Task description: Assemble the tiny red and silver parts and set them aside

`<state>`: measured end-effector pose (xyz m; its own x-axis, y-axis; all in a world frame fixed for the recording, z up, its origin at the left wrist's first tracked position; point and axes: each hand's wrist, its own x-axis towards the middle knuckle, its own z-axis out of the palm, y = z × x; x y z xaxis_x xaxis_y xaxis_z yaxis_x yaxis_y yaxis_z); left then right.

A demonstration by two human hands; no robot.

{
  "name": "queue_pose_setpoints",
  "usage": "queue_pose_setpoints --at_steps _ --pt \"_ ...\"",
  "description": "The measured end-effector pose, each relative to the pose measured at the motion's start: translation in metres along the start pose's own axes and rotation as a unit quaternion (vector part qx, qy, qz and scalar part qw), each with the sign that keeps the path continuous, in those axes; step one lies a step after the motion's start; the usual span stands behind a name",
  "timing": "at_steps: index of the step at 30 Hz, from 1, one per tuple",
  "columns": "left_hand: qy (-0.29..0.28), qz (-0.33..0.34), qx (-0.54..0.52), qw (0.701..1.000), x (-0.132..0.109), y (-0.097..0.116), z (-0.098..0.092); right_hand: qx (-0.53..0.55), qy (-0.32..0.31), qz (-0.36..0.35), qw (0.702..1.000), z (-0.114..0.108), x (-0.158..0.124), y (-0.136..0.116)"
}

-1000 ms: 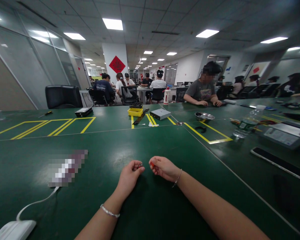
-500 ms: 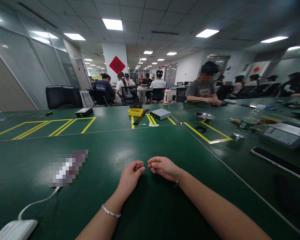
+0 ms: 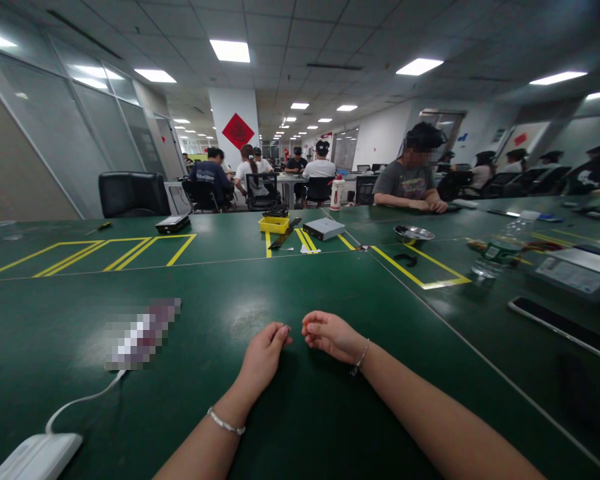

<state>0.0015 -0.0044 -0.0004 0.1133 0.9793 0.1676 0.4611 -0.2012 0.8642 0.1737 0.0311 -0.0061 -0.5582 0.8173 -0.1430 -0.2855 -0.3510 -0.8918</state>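
Near the middle of the dark green table (image 3: 300,287), in the head view, the left hand (image 3: 263,353) rests on the surface. Its fingers are drawn together, so that thumb and forefinger pinch a tiny grey piece (image 3: 283,327), too small to identify. That piece sits at the far right tip of the hand, facing the narrow gap between the two hands. Just right of it, close but apart, the right hand (image 3: 330,333) lies on its side with the fingers curled into a loose fist; whether anything sits inside cannot be told. Each wrist wears a thin silver bracelet (image 3: 226,423). At the near left a white cable (image 3: 80,402) runs to a white plastic adapter (image 3: 35,457). Farther off lie yellow tape lines (image 3: 145,250), a small yellow tray (image 3: 273,225) and a flat grey box (image 3: 323,229). A round metal bowl (image 3: 413,233) lies far right, a long black phone (image 3: 565,328) nearer on the right. A person in a grey shirt (image 3: 405,180) sits at the far side.
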Motion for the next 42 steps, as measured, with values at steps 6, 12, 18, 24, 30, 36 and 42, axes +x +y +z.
queue_pose_setpoints --at_steps 6,12,18,24,30,36,42 --pt "0.026 0.004 0.018 1.000 0.0001 -0.0044 0.0041 0.007 0.011 -0.005 1.000 -0.0008 -0.0004 0.0015" --pt "0.032 0.012 0.037 0.999 -0.0009 -0.0050 0.0040 0.006 -0.003 0.001 1.000 0.0019 -0.0019 -0.0011" --pt "0.015 0.012 0.024 1.000 -0.0019 0.0005 0.0016 0.011 -0.017 -0.004 1.000 0.0002 -0.0029 -0.0010" --pt "-0.001 0.001 0.007 1.000 -0.0021 0.0018 0.0008 -0.003 -0.006 0.009 1.000 0.0021 -0.0034 -0.0021" --pt "0.013 -0.006 0.023 1.000 -0.0009 -0.0002 0.0032 0.001 -0.016 0.001 1.000 0.0001 -0.0030 -0.0004" --pt "0.029 0.007 0.037 0.999 -0.0007 -0.0033 0.0040 -0.018 -0.007 0.002 1.000 -0.0002 -0.0019 0.0009" --pt "0.014 0.011 0.024 1.000 -0.0012 0.0015 0.0021 -0.004 -0.017 -0.001 1.000 0.0025 -0.0036 -0.0017"
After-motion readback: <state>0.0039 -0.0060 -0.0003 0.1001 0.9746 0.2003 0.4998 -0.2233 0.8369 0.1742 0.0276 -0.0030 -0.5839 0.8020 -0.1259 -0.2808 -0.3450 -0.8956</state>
